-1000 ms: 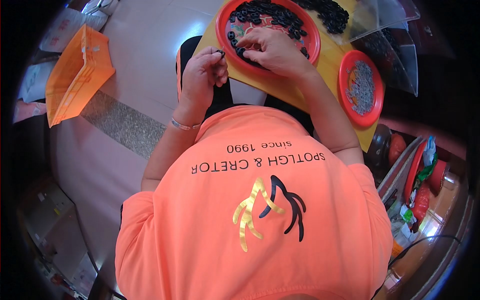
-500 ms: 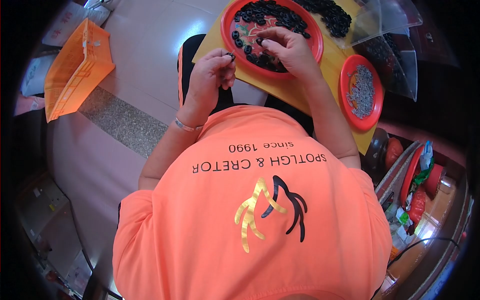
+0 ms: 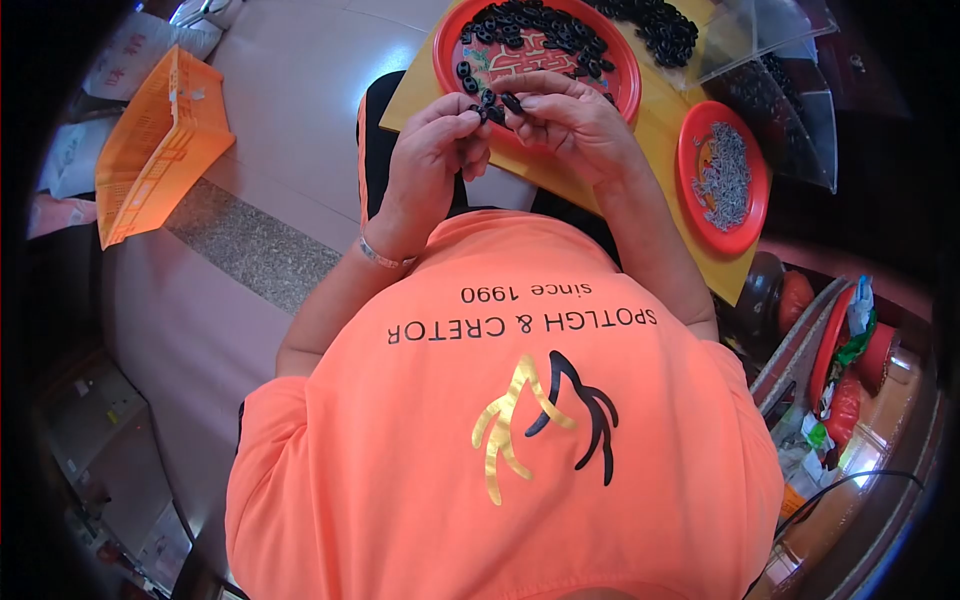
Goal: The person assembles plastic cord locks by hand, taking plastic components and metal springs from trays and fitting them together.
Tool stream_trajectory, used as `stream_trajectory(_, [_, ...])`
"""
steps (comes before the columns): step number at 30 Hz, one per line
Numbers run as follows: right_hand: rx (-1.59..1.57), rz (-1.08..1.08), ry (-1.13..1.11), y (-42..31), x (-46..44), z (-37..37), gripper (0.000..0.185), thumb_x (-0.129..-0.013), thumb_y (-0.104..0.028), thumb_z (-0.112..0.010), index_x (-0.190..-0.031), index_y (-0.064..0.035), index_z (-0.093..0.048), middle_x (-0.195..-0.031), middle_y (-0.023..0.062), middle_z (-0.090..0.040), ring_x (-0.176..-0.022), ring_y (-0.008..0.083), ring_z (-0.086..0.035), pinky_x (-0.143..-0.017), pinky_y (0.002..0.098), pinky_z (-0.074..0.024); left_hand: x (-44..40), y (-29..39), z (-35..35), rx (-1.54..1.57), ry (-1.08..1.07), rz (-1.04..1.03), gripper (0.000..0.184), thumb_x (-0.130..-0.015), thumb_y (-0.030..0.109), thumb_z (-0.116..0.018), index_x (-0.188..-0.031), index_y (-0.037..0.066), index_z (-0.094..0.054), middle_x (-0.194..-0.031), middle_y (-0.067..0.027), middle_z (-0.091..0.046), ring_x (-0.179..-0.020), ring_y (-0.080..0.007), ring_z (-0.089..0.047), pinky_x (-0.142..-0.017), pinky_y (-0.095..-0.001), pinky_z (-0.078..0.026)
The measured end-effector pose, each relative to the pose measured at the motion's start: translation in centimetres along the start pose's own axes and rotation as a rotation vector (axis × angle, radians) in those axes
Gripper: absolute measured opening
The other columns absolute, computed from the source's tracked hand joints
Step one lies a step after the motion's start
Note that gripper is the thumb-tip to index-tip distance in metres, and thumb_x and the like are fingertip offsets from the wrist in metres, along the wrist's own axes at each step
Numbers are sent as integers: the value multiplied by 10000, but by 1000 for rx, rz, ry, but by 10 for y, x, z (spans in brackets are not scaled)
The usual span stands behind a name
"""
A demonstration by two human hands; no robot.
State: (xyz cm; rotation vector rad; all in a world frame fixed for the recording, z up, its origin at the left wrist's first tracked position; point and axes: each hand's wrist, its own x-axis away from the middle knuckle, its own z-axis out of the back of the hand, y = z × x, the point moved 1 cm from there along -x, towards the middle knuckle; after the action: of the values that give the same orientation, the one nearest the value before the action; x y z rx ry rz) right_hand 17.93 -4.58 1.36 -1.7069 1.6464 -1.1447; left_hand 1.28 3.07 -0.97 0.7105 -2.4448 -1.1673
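My left hand (image 3: 432,158) pinches a small black part (image 3: 478,112) at its fingertips, just off the near left rim of a red tray (image 3: 628,75). Close to its right, my right hand (image 3: 580,125) holds another black part (image 3: 513,103) between thumb and fingers. The two parts are near each other over the tray's edge; whether they touch is unclear. Many loose black parts (image 3: 560,30) lie in the tray, mostly along its far side. A smaller red plate (image 3: 686,165) to the right holds small grey metal pieces (image 3: 725,175).
The trays rest on a yellow table (image 3: 655,195). Another black pile (image 3: 665,35) and clear plastic bins (image 3: 800,110) are at the back right. An orange basket (image 3: 165,150) and white bags (image 3: 135,55) stand on the left. Red items (image 3: 845,400) and a cable lie at lower right.
My right hand has lifted a black part out of the tray and moved left towards my left hand. My left hand has shifted slightly right, still pinching its part.
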Motion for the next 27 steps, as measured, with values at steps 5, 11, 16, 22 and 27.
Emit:
stream_trajectory(5, [124, 116, 90, -2, 2, -8, 172, -890, -35, -551, -1040, 13, -619, -876, 67, -647, -734, 105, -616, -708, 228, -520, 6, 4, -1, -14, -28, 22, 222, -886, 222, -486, -832, 11, -526, -655, -47, -466, -588, -149, -458, -550, -243, -363])
stream_trajectory(11, [108, 214, 111, 24, -10, -16, 92, -867, -48, -610, -941, 7, -613, -852, 64, -643, -752, 108, -611, -694, 239, -506, 7, 2, -3, -66, -36, -10, 226, -866, 214, -476, -823, -1, -535, -719, -100, -552, -663, -195, -545, -625, -267, -411])
stream_trajectory(16, [189, 165, 56, 22, -6, -15, 91, -842, -30, -635, -922, 8, -612, -847, 54, -636, -768, 110, -606, -697, 235, -500, 8, 2, 5, -52, 3, -55, 227, -870, 195, -463, -815, -14, -533, -737, -111, -565, -678, -219, -559, -647, -280, -429])
stream_trajectory(22, [250, 186, 140, 18, -3, -19, 119, -828, -19, -645, -943, 4, -626, -859, 44, -641, -753, 100, -605, -702, 226, -502, 8, 5, 8, -74, 107, -101, 219, -884, 187, -460, -811, -4, -538, -747, -104, -568, -676, -204, -560, -623, -268, -427])
stream_trajectory(27, [212, 191, 213, 14, -6, -14, 170, -829, -23, -651, -997, 5, -644, -882, 45, -655, -757, 92, -614, -700, 211, -508, 6, 2, 12, -237, 233, 4, 197, -879, 200, -480, -803, 28, -540, -685, -49, -515, -618, -143, -521, -564, -234, -391])
